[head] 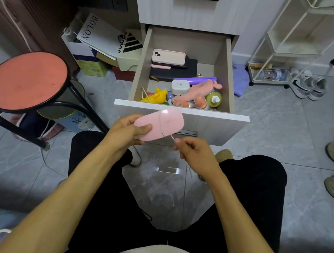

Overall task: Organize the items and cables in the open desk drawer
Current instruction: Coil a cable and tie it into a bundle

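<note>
L hand (128,130) grips 1 pink case (159,124), R hand (195,154) pinches 1 cord (172,137).

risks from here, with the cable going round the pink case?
1. The left hand grips only one end of the pink case; a hard tug could tip it out.
2. The right hand pinches the thin white cable near its end; it may slip and unwind.
3. The drawer front is crowded with small bottles, so setting the case in could knock them.
</note>
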Demonstrator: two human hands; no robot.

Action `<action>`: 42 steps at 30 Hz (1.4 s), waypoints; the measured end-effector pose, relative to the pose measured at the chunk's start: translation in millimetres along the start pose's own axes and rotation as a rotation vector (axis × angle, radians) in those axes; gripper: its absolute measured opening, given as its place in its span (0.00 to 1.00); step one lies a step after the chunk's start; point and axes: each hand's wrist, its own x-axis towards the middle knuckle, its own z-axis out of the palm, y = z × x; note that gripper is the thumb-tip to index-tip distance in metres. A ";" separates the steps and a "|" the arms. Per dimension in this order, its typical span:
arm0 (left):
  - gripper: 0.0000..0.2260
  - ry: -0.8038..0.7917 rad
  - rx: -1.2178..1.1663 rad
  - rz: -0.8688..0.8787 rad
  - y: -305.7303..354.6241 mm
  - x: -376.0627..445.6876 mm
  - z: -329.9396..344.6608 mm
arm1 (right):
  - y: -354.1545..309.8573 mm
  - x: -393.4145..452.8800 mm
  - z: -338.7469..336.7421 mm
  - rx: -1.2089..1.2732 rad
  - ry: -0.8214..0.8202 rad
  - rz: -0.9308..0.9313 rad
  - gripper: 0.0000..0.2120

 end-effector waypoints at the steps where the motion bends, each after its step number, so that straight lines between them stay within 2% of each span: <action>1: 0.09 0.075 0.074 0.013 -0.4 1.9 0.2 | 0.1 -3.2 0.3 -0.037 -0.017 -0.012 0.15; 3: 0.08 0.149 0.257 0.096 -0.7 3.3 3.2 | -1.8 -7.6 -0.5 -0.137 -0.087 -0.017 0.14; 6: 0.10 0.172 0.559 0.282 1.0 1.0 11.0 | -8.2 -8.9 -2.5 -0.291 -0.168 -0.028 0.14; 8: 0.11 0.117 0.731 0.351 4.2 -2.5 14.9 | -16.3 -6.0 -6.4 -0.338 -0.119 -0.093 0.13; 11: 0.11 -0.090 0.834 0.338 7.1 -7.3 10.9 | -29.9 2.6 -17.8 -0.255 0.011 -0.139 0.11; 14: 0.11 -0.259 0.759 0.324 10.9 -11.2 0.2 | -32.9 10.5 -25.4 -0.046 0.073 -0.101 0.10; 18: 0.12 -0.339 0.405 0.242 7.7 -14.2 -9.1 | -23.1 13.7 -19.1 0.204 -0.039 0.012 0.07; 21: 0.13 -0.277 0.158 0.135 -3.9 -14.7 -5.8 | -9.9 11.3 -6.6 0.185 -0.054 0.091 0.14; 24: 0.12 -0.055 -0.092 0.002 -11.8 -10.4 1.7 | 0.0 4.9 8.2 0.099 -0.080 0.041 0.11; 27: 0.09 0.162 0.053 0.022 -16.3 -2.7 7.7 | 0.9 -3.5 15.2 -0.078 -0.133 -0.012 0.12; 30: 0.12 0.241 0.420 0.187 -16.9 -2.1 11.3 | -8.5 -5.1 12.6 -0.321 -0.180 -0.093 0.14; 32: 0.14 0.228 0.682 0.274 -15.7 -2.3 9.8 | -19.9 -2.7 7.7 -0.417 -0.188 -0.162 0.14; 35: 0.13 0.014 0.889 0.263 -12.4 -3.1 6.0 | -36.8 4.7 -8.6 -0.420 -0.112 -0.229 0.10; 38: 0.12 -0.179 0.899 0.283 -13.3 -4.2 -1.5 | -43.3 16.3 -21.6 -0.350 -0.032 -0.221 0.09; 42: 0.13 -0.255 0.526 0.229 -16.4 -8.1 -12.2 | -23.2 27.7 -19.4 -0.110 -0.098 -0.095 0.07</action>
